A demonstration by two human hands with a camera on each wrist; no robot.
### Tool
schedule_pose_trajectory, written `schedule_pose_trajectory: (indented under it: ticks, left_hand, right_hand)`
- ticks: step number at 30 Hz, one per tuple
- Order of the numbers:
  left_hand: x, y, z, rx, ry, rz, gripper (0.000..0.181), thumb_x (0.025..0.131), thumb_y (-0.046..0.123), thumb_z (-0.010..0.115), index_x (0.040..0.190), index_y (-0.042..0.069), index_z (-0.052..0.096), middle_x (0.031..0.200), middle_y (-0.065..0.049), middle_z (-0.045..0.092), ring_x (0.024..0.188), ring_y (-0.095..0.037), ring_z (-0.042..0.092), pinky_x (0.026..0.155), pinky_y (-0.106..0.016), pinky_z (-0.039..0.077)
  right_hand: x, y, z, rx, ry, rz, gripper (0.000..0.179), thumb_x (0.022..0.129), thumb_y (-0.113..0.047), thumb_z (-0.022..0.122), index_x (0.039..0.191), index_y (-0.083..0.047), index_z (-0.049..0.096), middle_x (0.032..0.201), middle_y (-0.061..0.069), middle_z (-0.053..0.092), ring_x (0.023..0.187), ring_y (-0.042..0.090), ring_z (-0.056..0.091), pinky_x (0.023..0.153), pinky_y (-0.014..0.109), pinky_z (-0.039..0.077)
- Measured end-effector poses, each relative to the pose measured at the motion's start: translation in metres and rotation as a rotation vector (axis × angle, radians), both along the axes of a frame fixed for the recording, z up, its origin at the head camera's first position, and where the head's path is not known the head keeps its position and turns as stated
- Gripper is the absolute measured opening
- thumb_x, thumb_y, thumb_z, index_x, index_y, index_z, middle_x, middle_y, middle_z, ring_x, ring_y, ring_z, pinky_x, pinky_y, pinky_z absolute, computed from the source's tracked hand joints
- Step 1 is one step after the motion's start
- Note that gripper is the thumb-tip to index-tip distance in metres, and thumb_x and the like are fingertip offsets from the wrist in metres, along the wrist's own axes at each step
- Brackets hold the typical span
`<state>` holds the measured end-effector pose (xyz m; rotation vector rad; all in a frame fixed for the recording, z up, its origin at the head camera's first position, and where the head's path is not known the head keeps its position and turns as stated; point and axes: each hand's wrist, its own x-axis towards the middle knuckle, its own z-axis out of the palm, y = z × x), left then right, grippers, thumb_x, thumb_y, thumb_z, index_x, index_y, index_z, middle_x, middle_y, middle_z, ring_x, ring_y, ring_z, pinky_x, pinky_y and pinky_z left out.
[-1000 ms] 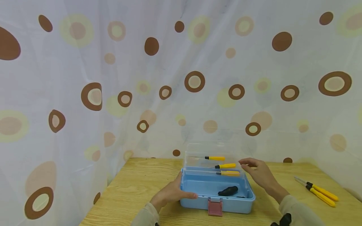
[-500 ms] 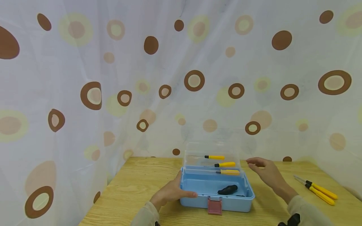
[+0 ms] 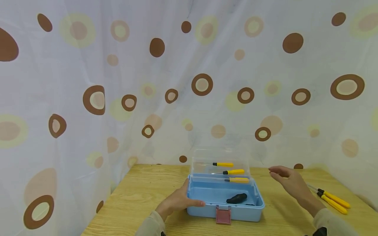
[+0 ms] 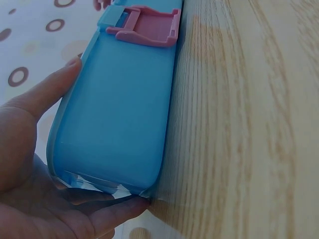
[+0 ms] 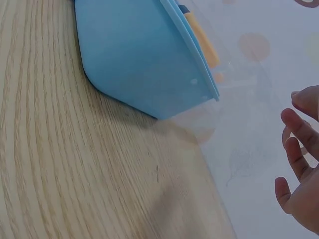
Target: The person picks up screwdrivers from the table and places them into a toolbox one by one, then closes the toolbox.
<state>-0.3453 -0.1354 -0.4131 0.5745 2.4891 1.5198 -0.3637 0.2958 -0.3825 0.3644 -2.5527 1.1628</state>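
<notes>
Blue plastic makes up the box, which sits open on the table with its pink latch hanging down on the near side. Its clear lid stands raised at the far side. A dark object lies inside, toward the right, and a second dark bit by the near rim is mostly hidden. At the lid show a far screwdriver, a middle screwdriver and a near screwdriver, all with yellow handles; I cannot tell whether they lie in the lid or behind it. The left hand grips the box's near left corner, thumb on the near rim and fingers round the left end. The right hand is in the air to the right of the box, well apart from the left, fingers relaxed and holding nothing. Farther right, two yellow-handled screwdrivers lie side by side on the table. Behind everything hangs a pale curtain with brown, beige and yellow spots.
</notes>
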Motion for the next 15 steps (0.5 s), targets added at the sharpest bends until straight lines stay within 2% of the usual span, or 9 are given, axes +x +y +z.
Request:
schedule_pose_trajectory:
  ticks: [3,7,10,13,15]
  left_hand:
    - [0.000,0.000,0.000,-0.002,0.000,0.002,0.121,0.083,0.035,0.088,0.167,0.016,0.004,0.156,-0.018,0.041,0.129,-0.038,0.051,0.108,-0.067,0.036]
    - [0.000,0.000,-0.001,-0.003,0.004,-0.001,0.121,0.083,0.035,0.088,0.167,0.016,0.003,0.156,-0.018,0.041,0.129,-0.038,0.051,0.108,-0.067,0.036]
    - [-0.001,0.000,-0.001,0.001,0.003,-0.004,0.123,0.083,0.036,0.089,0.167,0.016,0.002,0.157,-0.019,0.041,0.130,-0.039,0.050,0.108,-0.067,0.035]
    - [-0.001,0.000,-0.001,0.008,0.003,-0.009,0.123,0.083,0.036,0.088,0.167,0.015,0.001,0.157,-0.020,0.040,0.131,-0.039,0.049,0.109,-0.067,0.034]
    - [0.000,0.000,-0.001,0.007,0.003,-0.010,0.123,0.083,0.036,0.088,0.167,0.016,0.001,0.158,-0.021,0.039,0.132,-0.040,0.049,0.109,-0.068,0.034]
  right_hand:
    - [0.003,0.013,-0.002,0.018,-0.005,-0.016,0.047,0.108,-0.037,0.057,0.137,0.000,0.063,0.134,0.023,0.063,0.113,0.033,0.059,0.085,0.049,0.052]
    - [0.007,0.031,-0.005,0.025,-0.018,-0.026,0.050,0.109,-0.037,0.055,0.139,0.002,0.060,0.136,0.026,0.060,0.117,0.037,0.057,0.087,0.054,0.051]
    - [0.008,0.043,-0.007,0.034,-0.018,-0.039,0.051,0.109,-0.037,0.056,0.139,0.003,0.061,0.136,0.026,0.060,0.111,0.020,0.059,0.086,0.050,0.053]
    - [0.007,0.054,-0.010,0.042,-0.023,-0.056,0.052,0.108,-0.039,0.057,0.138,0.003,0.061,0.134,0.022,0.063,0.101,-0.004,0.054,0.081,0.034,0.053]
    - [0.008,0.061,-0.011,0.040,-0.027,-0.061,0.053,0.108,-0.040,0.057,0.138,0.003,0.061,0.133,0.022,0.064,0.097,-0.011,0.051,0.077,0.026,0.051]
